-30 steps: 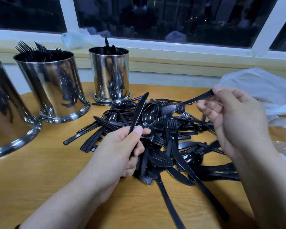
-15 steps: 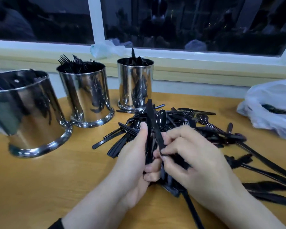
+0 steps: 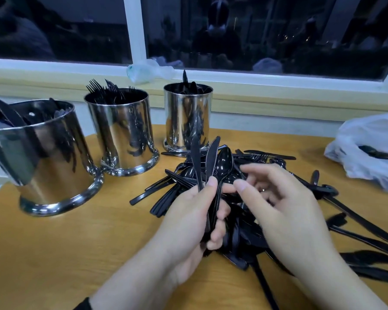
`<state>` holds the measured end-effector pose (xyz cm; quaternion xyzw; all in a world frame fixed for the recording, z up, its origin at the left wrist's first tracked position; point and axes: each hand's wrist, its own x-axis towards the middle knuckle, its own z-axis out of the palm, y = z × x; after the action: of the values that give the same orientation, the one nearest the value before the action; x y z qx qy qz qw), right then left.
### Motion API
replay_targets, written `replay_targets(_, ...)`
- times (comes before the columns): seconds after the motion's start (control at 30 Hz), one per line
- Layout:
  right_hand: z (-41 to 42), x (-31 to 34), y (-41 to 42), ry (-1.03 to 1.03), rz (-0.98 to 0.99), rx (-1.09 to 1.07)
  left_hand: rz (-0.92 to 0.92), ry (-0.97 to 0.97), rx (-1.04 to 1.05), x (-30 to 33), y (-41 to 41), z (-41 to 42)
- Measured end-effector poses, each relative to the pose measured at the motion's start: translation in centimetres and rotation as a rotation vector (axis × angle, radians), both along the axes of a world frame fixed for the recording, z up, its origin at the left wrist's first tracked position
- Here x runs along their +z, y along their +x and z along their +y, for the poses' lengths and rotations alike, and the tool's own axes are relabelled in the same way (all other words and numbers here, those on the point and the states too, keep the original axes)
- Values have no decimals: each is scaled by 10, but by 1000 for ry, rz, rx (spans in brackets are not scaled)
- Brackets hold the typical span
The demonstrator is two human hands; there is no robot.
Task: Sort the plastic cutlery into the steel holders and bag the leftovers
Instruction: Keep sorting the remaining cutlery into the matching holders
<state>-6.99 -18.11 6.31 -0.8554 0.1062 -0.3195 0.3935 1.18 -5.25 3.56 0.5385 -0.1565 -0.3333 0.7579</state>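
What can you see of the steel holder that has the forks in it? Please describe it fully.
The fork holder is a shiny steel cylinder with a flared foot ring, standing upright on the wooden table. It is the middle one of three holders, at the back left of the table, under the window. Black plastic forks stand inside, tines up, rising above the rim. Its mirror wall reflects the dark cutlery nearby. No hand touches it; whether its foot touches the left holder's cannot be told.

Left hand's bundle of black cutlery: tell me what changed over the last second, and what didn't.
The left hand went from one black plastic knife to a grip on two knives plus a black plastic spoon. The right hand brought its piece across from the right, let go, and now hovers open beside the bundle. The three steel holders, the white plastic bag and the cutlery pile on the wooden table look unchanged.
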Motion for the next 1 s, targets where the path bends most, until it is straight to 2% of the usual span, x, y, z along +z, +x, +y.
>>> replay_targets(0.03,0,2,1,129,59,16,-3,-1,-12,1,-1,0)
replay_targets(0.1,3,11,7,187,139,77,-33,-1,-39,3,-2,2)
replay_targets(0.27,9,22,21,324,96,62,-122,53,-18,12,-1,12)
replay_targets(0.63,48,59,68,257,105,125,-200,38,76,38,30,60)
replay_targets(0.73,53,64,84,293,103,116,-200,43,64,38,42,73)
replay_targets(0.83,41,84,108,335,8,62,-190,69,145,29,61,83)
replay_targets(0.9,27,105,128,300,-101,1,-166,92,218,24,74,90)
replay_targets(1.0,5,135,161,206,-205,-113,-161,113,212,29,85,100)
